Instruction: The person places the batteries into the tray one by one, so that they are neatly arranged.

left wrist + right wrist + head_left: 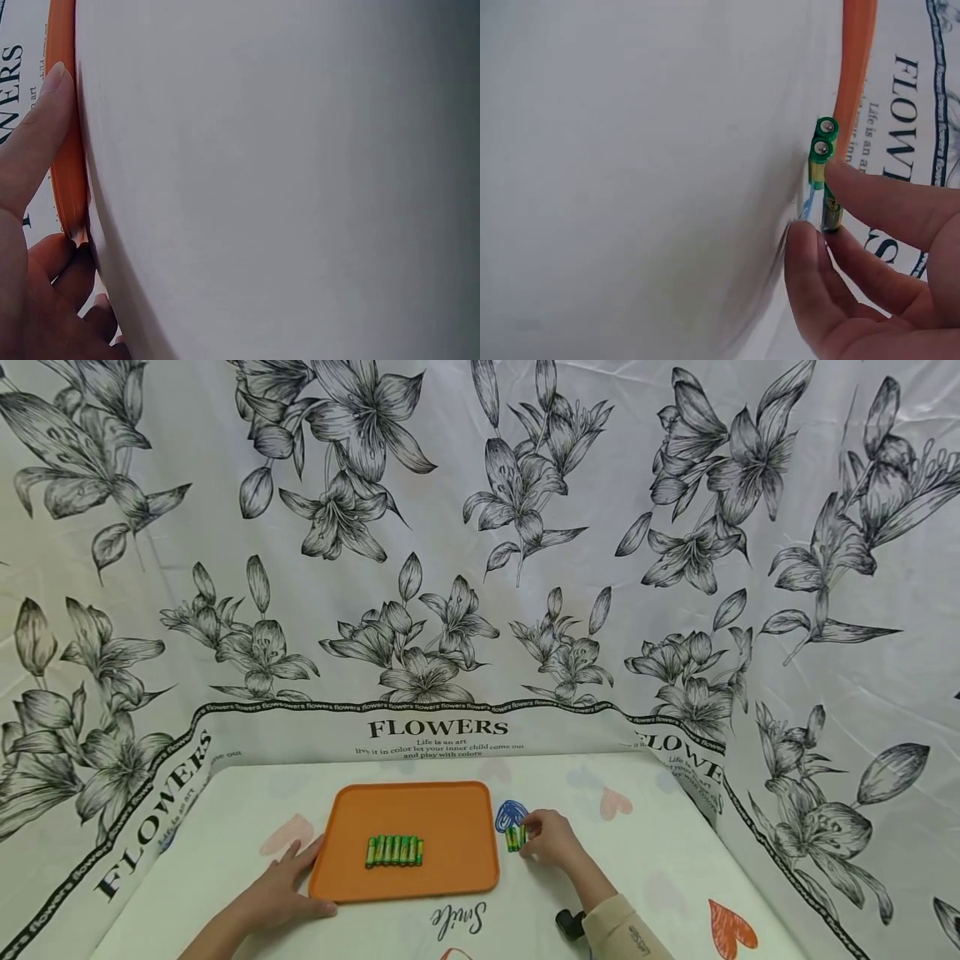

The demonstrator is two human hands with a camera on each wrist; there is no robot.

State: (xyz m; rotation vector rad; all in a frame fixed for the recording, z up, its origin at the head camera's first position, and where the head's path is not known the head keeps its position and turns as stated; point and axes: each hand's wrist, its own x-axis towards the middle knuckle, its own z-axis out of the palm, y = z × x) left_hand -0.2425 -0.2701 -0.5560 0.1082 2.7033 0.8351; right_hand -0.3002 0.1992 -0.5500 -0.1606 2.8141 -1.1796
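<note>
An orange tray (450, 827) lies on the table, with a row of several green batteries (395, 851) inside it. My left hand (277, 892) rests against the tray's left side and near corner, thumb spread from the fingers. In the left wrist view, the thumb (54, 97) lies extended along the orange rim (69, 172). Right of the tray, my right hand (553, 842) pinches a green battery (831, 212) between thumb and fingers. Two more batteries (823, 146) stand side by side right next to it, their metal ends showing in the right wrist view.
The white tablecloth (615, 868) carries printed hearts and lettering. A small black object (570, 925) is beside the right sleeve (624, 931). Flower-printed curtains (427, 652) enclose the back and both sides of the table.
</note>
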